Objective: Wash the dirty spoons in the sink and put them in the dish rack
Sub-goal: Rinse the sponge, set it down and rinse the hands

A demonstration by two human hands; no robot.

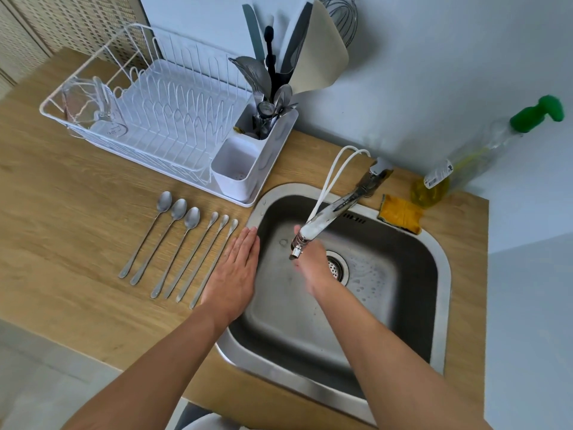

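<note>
Several long-handled spoons (173, 243) lie side by side on the wooden counter, left of the steel sink (443, 274). My left hand (235, 274) lies flat with straight fingers over the sink's left rim, just right of the last spoon's handle. My right hand (313, 268) is blurred under the tap spout (313, 228), above the drain; I cannot make out whether it holds anything. The white dish rack (148, 119) stands at the back left, and its cutlery holder (245, 169) has an empty front compartment.
A clear measuring jug (93, 110) lies in the rack's left end. Utensils (273, 85) fill the holder's rear compartment. A yellow sponge (400, 214) and a soap bottle with a green pump (465, 162) sit behind the sink, near the wall.
</note>
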